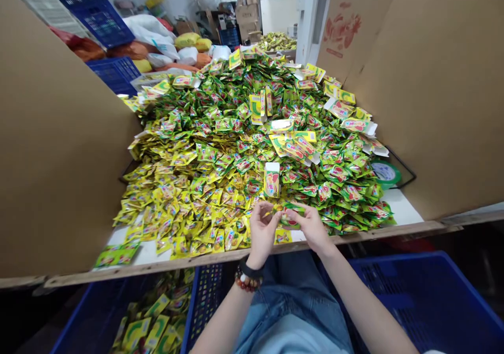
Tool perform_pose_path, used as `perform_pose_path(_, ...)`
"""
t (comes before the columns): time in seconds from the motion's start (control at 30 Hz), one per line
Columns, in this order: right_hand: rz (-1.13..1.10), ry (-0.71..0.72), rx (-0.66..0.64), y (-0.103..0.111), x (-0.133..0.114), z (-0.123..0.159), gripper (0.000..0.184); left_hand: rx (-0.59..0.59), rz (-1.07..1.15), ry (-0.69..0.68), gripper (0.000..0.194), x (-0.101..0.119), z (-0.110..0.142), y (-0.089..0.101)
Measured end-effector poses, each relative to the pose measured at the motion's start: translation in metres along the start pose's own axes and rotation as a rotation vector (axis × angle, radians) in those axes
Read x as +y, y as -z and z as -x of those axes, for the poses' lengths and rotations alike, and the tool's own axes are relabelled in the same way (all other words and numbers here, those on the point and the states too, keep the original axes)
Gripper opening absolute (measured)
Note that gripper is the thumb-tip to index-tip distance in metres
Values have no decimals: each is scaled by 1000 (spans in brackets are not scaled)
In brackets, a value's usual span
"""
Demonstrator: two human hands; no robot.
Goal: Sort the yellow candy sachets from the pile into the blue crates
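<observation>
Both hands meet at the front edge of the table, pinching small shiny sachets between them. My right hand [315,230] grips a green sachet [291,216] with a red fruit print by its right part. My left hand [262,233] has thumb and fingers closed at the left end, where a bit of yellow wrapper shows; whether that is a second sachet I cannot tell. Just beyond my fingers a small printed carton [271,179] stands with its white top flap up. Yellow sachets [205,228] lie heaped on the left, green sachets [342,191] on the right.
More small cartons [297,146] lie on the heap. Cardboard walls [59,133] flank the table. A green tape roll [386,174] is at the right. Below are a blue crate [425,291] and another blue crate [189,306] with filled cartons. Sacks [151,33] stand behind.
</observation>
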State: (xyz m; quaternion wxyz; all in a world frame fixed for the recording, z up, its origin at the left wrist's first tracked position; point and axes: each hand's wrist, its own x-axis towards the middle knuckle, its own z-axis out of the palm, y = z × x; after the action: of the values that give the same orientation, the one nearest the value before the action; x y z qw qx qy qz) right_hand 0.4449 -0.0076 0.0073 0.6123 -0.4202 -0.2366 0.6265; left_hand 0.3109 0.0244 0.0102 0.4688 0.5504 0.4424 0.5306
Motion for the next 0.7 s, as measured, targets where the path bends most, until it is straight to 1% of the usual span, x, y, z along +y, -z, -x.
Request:
perform_pose_path(0.03, 7, 41, 39, 4, -2, -3, 42, -24, -82, -33, 27, 1, -13, -1)
perform_pose_path(0.07, 11, 88, 93, 7, -3, -5, 41, -18, -196, -63, 30, 0, -29, -3)
perform_pose_path(0.13, 20, 157, 192, 14, -3, -8, 41, 53, -494, -95, 45, -2, -64, -7)
perform_pose_path(0.17, 22, 176, 223, 16, -3, -9, 41, 76, -649, -84, 53, -5, -80, -10)
perform_pose_path(0.2, 18, 190, 243, 18, -3, -9, 41, 73, -787, -66, 58, -8, -92, -12)
perform_pose_path(0.23, 6, 206, 259, 19, -4, -9, 42, 50, -895, -58, 57, -11, -99, -15)
perform_pose_path(0.3, -22, 265, 286, 19, -7, -10, 44, 19, -1014, -112, 44, -17, -100, -17)
perform_pose_path(0.33, -21, 307, 291, 18, -11, -10, 44, 19, -1033, -171, 37, -20, -95, -17)
perform_pose_path(0.4, 38, 384, 261, 16, -21, -13, 41, 11, -1001, -291, 30, -24, -78, -13)
perform_pose_path(0.47, 152, 433, 191, 12, -33, -17, 35, -21, -916, -342, 26, -25, -61, -6)
perform_pose_path(0.57, 289, 494, 136, 5, -46, -22, 27, -47, -730, -294, 25, -21, -49, 8)
perform_pose_path(0.63, 333, 528, 132, -1, -51, -20, 24, -27, -607, -273, 33, -14, -46, 16)
perform_pose_path(0.7, 347, 530, 105, -7, -52, -15, 24, -7, -537, -275, 41, -7, -42, 22)
